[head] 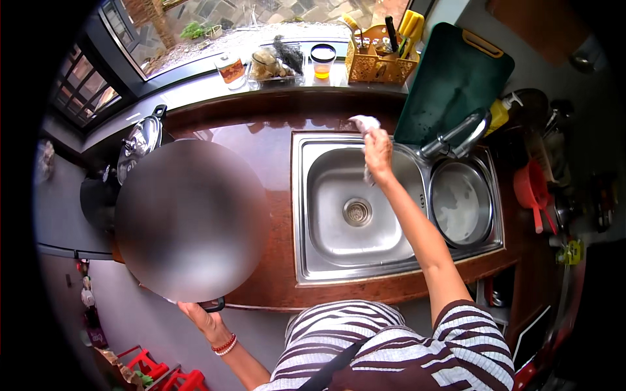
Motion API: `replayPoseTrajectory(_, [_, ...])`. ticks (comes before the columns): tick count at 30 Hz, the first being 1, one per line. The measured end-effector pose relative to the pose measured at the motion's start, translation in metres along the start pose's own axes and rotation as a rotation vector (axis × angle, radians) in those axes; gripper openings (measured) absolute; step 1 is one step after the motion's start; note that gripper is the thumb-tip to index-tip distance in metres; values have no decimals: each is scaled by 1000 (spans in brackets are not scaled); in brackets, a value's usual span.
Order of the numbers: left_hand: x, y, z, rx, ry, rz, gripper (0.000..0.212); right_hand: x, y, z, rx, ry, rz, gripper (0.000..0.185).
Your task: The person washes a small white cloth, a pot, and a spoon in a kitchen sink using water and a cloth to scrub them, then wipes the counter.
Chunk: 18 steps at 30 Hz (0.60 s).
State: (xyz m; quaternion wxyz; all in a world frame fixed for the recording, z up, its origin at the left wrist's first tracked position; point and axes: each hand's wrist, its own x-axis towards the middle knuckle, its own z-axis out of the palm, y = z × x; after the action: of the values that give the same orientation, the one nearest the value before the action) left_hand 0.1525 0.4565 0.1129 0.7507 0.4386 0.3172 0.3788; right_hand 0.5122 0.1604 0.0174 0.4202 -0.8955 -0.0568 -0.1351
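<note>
My right hand (379, 150) grips a crumpled whitish cloth (366, 123) over the back rim of the stainless steel sink (323, 234). Part of the cloth hangs below my fist. To the left, a large round pan (190, 225) with a black handle (213, 305) reaches past the counter's front edge. A blur covers the pan's face, so its inside cannot be made out. Beside that handle, my left hand (201, 320) holds the pan's near rim; the fingertips are hidden. The smaller round basin (462, 203) at right contains some whitish, cloudy liquid.
A chrome faucet (455, 137) and a green cutting board (455, 83) stand behind the sink. Left of the pan is a lidded pot (142, 141). The sill holds a utensil caddy (376, 68) and a cup (322, 61). A red dipper (530, 185) lies right.
</note>
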Motion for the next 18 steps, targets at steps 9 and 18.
replayPoseTrajectory(9, [32,-23,21,230,47,-44,52,75,65,91,-712,92,257,49])
replayPoseTrajectory(18, [43,-34,22,268,47,-33,45,6,-56,229,-310,-118,-418,43])
